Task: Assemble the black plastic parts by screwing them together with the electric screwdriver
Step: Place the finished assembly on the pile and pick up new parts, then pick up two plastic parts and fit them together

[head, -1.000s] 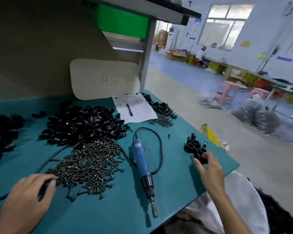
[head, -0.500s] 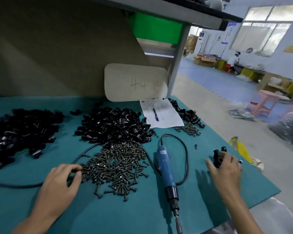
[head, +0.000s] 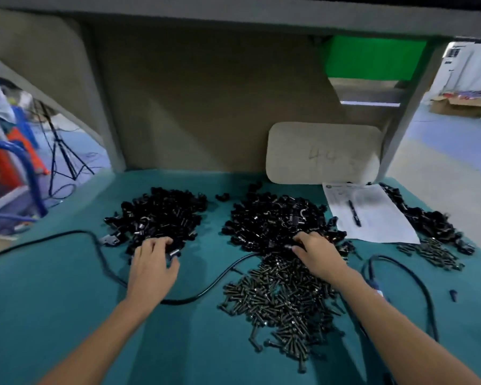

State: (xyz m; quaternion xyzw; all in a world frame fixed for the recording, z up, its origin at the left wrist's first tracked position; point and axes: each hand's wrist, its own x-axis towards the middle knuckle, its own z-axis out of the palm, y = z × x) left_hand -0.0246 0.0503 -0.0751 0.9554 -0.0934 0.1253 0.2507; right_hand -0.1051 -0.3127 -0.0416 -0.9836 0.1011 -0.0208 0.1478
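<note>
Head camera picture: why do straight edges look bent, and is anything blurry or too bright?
Head view: the wide-angle lens bows the shelf and left panel. Head view: screws and black parts look soft, smeared. Head view: dim under the shelf, washed out at the far-right opening.

I see one pile of black parts [head: 272, 218] touching the screw heap's [head: 283, 301] far side, and another pile [head: 161, 218] further left.

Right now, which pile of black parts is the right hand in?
The middle pile, just behind the screw heap. The left hand is at the left pile; the strip beside the paper is untouched.
</note>
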